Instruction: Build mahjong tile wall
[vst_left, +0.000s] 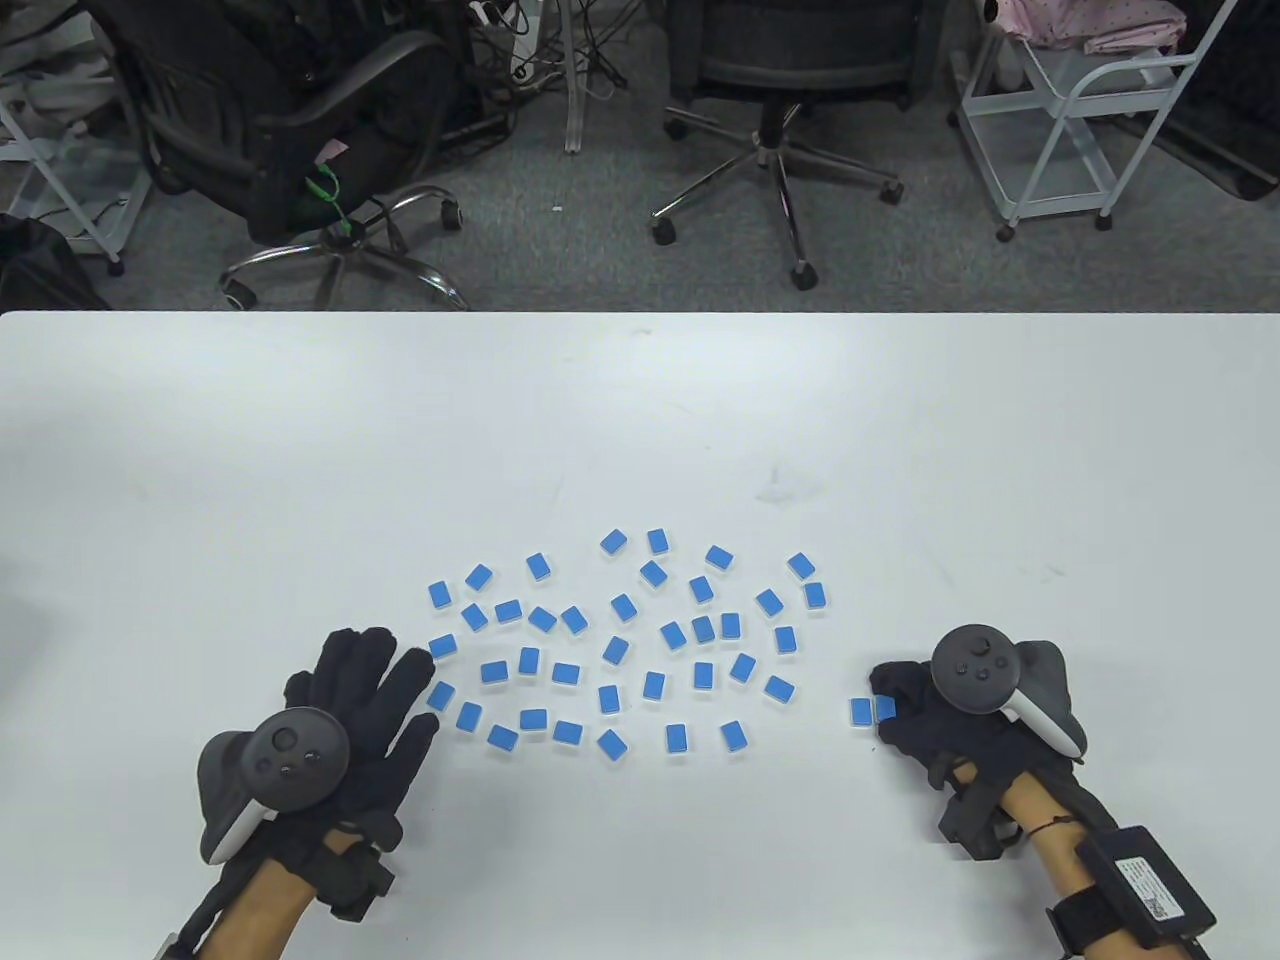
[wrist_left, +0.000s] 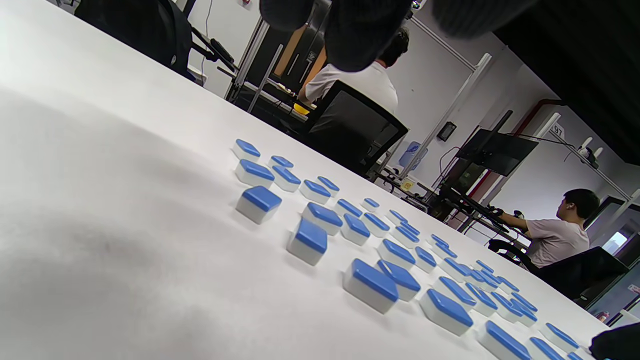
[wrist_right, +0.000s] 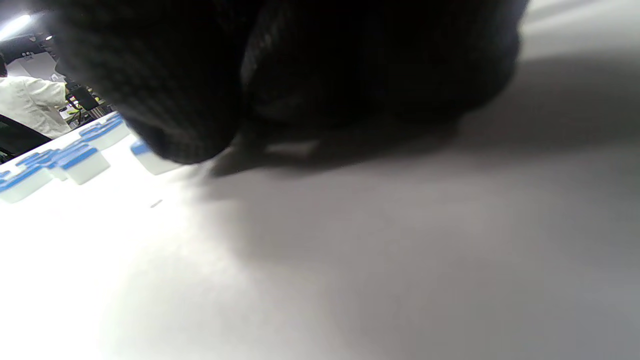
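Tiles (vst_left: 620, 640) lay scattered on table (vst_left: 640, 400); L hand (vst_left: 355, 715) flat, fingers spread; R hand (vst_left: 930, 715) curled on two tiles (vst_left: 872, 711).

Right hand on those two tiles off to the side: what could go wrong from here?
1. The right hand has curled fingers on a pair of tiles; the right wrist view is nearly all glove, so grip quality cannot be checked.
2. The loose tiles lie at mixed angles; sweeping could jam or flip some.
3. The left hand lies beside edge tiles and could nudge them.
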